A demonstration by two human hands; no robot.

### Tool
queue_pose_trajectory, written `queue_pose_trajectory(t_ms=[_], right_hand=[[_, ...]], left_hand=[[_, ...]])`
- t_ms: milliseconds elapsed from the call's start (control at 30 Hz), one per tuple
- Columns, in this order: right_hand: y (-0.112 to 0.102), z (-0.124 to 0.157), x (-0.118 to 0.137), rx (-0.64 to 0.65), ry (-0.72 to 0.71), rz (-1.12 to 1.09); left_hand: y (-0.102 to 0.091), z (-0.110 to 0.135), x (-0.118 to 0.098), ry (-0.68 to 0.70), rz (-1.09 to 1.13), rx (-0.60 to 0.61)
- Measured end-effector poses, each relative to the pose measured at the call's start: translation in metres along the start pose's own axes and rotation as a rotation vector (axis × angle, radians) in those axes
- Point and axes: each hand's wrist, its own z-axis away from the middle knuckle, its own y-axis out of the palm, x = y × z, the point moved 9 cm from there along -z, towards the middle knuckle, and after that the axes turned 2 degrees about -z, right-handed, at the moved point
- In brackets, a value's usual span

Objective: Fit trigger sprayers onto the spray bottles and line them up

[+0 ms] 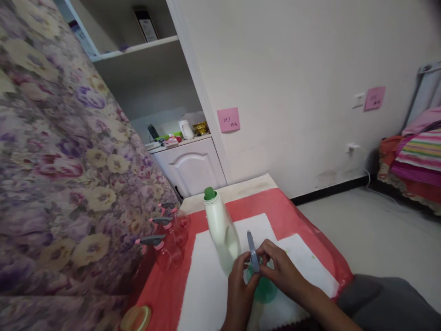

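A grey spray head (253,253) sits at the top of a translucent green bottle (265,292), close to my body. My left hand (238,284) pinches the spray head from the left, its fingers closed. From the right, the fingers of my right hand (279,263) close on the same spray head. The join between head and bottle is partly hidden by my fingers. Just beyond my left hand, a pale green detergent bottle (218,230) stands upright, with a green piece (209,193) at its mouth.
Several clear spray bottles with pink collars (168,253) stand along the left side of the red-covered table (251,202). White paper (200,276) lies under the work. A gold round lid (136,318) is at the near left. A floral curtain (79,184) hangs on the left.
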Motion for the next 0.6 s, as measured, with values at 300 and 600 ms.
queue_pose_trajectory(t_ms=[300, 600], right_hand=[[0.002, -0.003, 0.000, 0.068, -0.028, -0.013], [0.001, 0.004, -0.012, -0.119, 0.012, 0.029]], left_hand=[[-0.001, -0.002, -0.002, 0.008, -0.017, 0.011], [0.000, -0.002, -0.003, 0.003, 0.037, 0.020]])
